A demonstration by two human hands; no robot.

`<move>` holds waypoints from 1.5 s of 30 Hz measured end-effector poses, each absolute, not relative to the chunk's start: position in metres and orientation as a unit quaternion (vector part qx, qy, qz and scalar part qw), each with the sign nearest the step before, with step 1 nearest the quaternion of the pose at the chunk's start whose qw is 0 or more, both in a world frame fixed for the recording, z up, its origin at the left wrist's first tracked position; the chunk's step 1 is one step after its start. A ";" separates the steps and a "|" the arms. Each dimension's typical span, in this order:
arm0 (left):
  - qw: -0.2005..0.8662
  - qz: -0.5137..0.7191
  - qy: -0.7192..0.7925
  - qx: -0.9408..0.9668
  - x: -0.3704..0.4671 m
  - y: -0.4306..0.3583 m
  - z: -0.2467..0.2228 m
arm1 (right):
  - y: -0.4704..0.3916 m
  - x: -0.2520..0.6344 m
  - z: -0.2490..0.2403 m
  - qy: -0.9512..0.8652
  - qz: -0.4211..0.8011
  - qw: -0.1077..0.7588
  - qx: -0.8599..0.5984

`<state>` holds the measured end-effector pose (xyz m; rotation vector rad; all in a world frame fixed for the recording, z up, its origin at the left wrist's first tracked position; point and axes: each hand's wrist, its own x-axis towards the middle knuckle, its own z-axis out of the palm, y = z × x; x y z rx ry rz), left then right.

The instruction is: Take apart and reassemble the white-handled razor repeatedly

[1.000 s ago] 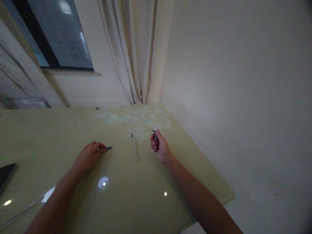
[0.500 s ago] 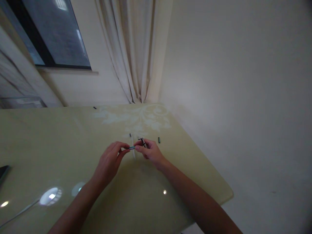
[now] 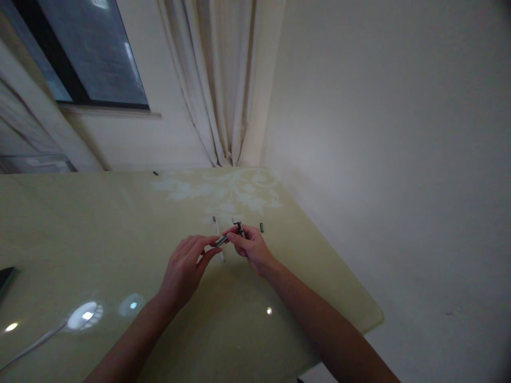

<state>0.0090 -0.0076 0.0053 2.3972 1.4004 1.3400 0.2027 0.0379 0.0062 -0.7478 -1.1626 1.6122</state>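
Note:
Over the table, my left hand (image 3: 187,266) pinches one end of a small dark razor cartridge (image 3: 220,242) with a greenish strip. Thumb and fingertips of my right hand (image 3: 253,249) meet its other end. A dark and silver razor handle (image 3: 240,230) with a narrow crosspiece at its top sticks up from the curled fingers of my right hand; its lower part is hidden. Beneath the hands lies a thin white stick (image 3: 217,226) with a dark tip, perhaps a toothbrush. Just right of my right hand, another small dark cartridge (image 3: 261,227) rests on the table.
The glossy pale table (image 3: 99,229) has a corner at the right, beside the wall (image 3: 379,159). A small dark piece (image 3: 155,173) lies near its back edge, and a dark flat object (image 3: 5,279) at the left edge. Curtains (image 3: 219,80) hang behind. Lamp reflections show on the surface.
The cartridge has turned from nearly level to slanted, its right end higher, showing more of its face. Both hands have shifted slightly right, and the razor handle with them.

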 end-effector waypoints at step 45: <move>0.341 0.532 0.502 0.591 0.019 -0.004 0.008 | 0.033 0.200 0.006 -0.498 0.668 0.437 -0.339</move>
